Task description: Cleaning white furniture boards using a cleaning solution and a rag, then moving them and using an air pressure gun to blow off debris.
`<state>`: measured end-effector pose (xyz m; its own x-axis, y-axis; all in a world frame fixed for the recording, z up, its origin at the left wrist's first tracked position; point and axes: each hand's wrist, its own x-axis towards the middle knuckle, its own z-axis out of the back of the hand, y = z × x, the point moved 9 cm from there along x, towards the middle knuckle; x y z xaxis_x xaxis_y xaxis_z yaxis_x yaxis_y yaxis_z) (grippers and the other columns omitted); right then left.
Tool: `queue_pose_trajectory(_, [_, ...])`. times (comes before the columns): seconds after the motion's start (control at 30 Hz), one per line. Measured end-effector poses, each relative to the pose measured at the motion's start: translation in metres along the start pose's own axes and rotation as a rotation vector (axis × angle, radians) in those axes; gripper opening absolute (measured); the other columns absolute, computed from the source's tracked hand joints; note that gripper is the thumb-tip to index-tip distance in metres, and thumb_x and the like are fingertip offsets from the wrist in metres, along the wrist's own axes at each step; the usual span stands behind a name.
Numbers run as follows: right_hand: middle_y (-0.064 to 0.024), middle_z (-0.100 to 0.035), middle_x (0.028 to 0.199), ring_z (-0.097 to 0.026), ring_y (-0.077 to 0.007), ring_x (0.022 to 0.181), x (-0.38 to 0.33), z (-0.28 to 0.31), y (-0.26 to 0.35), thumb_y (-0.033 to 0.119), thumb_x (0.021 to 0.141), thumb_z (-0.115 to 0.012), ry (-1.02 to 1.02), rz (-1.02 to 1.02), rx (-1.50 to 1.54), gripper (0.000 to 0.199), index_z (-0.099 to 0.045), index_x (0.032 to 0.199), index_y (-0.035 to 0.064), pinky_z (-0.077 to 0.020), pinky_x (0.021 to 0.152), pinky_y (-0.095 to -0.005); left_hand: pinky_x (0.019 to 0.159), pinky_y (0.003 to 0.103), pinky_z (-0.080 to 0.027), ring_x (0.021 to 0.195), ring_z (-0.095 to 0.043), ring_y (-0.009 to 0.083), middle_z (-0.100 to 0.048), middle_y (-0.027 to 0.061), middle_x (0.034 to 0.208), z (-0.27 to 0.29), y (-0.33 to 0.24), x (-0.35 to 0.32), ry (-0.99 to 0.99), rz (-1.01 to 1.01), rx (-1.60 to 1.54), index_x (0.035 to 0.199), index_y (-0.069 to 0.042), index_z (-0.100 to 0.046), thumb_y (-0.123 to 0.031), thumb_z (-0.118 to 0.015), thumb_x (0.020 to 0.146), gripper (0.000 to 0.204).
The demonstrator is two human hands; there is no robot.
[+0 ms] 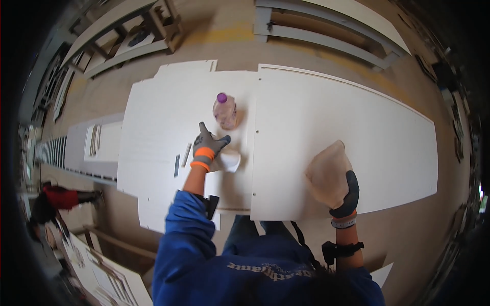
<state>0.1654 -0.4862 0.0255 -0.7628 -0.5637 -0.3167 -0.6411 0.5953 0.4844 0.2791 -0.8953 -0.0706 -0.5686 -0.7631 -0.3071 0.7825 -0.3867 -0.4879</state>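
My left hand (208, 146), in a grey glove with an orange cuff, rests flat on a white panel (163, 102), its fingers spread beside a small white cup-like object (230, 161). Just beyond it stands a clear plastic bottle (224, 112) with a purple cap. My right hand (343, 191), in a dark glove, presses a tan cloth (326, 171) onto a second, larger white panel (357, 132) at the right.
Thin dark and light strips (181, 159) lie on the left panel. Wooden frames (326, 35) and pallets (127, 35) stand on the floor beyond. A person in red (61, 198) is at the far left. More white panels (97, 143) lie to the left.
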Motion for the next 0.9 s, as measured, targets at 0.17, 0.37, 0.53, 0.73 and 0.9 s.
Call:
queue_pose_trajectory(0.17, [-0.0161,-0.047,0.136,-0.049,-0.0319,0.122,-0.008,0.005,-0.011,0.036,0.096,-0.043,-0.089,-0.002,-0.003,0.053,-0.037,0.139,0.0038,-0.0421,0.101,-0.0478,0.091,0.040,-0.048,0.109,-0.058,0.0381,-0.059,0.0248,0.116,-0.027,-0.017,0.029,-0.156,0.042,-0.273,0.140,0.005,-0.022,-0.053,-0.082,0.056,0.118])
queue_pose_trajectory(0.37, [-0.0151,-0.046,0.138,-0.047,-0.0310,0.124,-0.022,0.024,-0.015,0.037,0.096,-0.045,-0.192,0.025,0.100,0.055,-0.039,0.138,0.0038,-0.0400,0.103,-0.0468,0.090,0.038,-0.047,0.105,-0.060,0.0321,-0.061,0.0182,0.115,-0.024,-0.027,0.041,-0.379,-0.172,-0.511,0.120,0.000,-0.053,-0.035,-0.080,0.064,0.072])
queue_pose_trajectory(0.53, [-0.0144,-0.051,0.132,-0.052,-0.0295,0.119,-0.031,0.031,-0.022,0.035,0.095,-0.048,-0.279,0.067,-0.056,0.053,-0.040,0.137,0.0035,-0.0416,0.102,-0.0440,0.087,0.037,-0.049,0.098,-0.064,0.0300,-0.065,0.0191,0.108,-0.020,-0.010,0.041,-0.335,-0.248,-0.461,0.119,0.001,-0.056,-0.030,-0.080,0.065,0.067])
queue_pose_trajectory(0.73, [-0.0148,-0.050,0.134,-0.051,-0.0302,0.120,-0.008,-0.020,-0.047,0.033,0.092,-0.053,-0.146,-0.115,0.051,0.056,-0.039,0.137,0.0027,-0.0435,0.101,-0.0461,0.083,0.038,-0.052,0.094,-0.066,0.0315,-0.067,0.0183,0.103,0.074,-0.046,-0.056,-0.115,-0.460,-0.367,0.120,0.000,-0.056,-0.029,-0.079,0.065,0.066])
queue_pose_trajectory(0.9, [-0.0161,-0.051,0.131,-0.051,-0.0305,0.121,0.004,-0.057,-0.060,0.034,0.092,-0.052,0.130,-0.201,0.237,0.057,-0.038,0.137,0.0021,-0.0439,0.100,-0.0465,0.077,0.038,-0.054,0.088,-0.067,0.0323,-0.066,0.0169,0.103,0.126,-0.116,-0.152,0.013,-0.736,0.077,0.121,-0.004,-0.054,-0.034,-0.079,0.060,0.072])
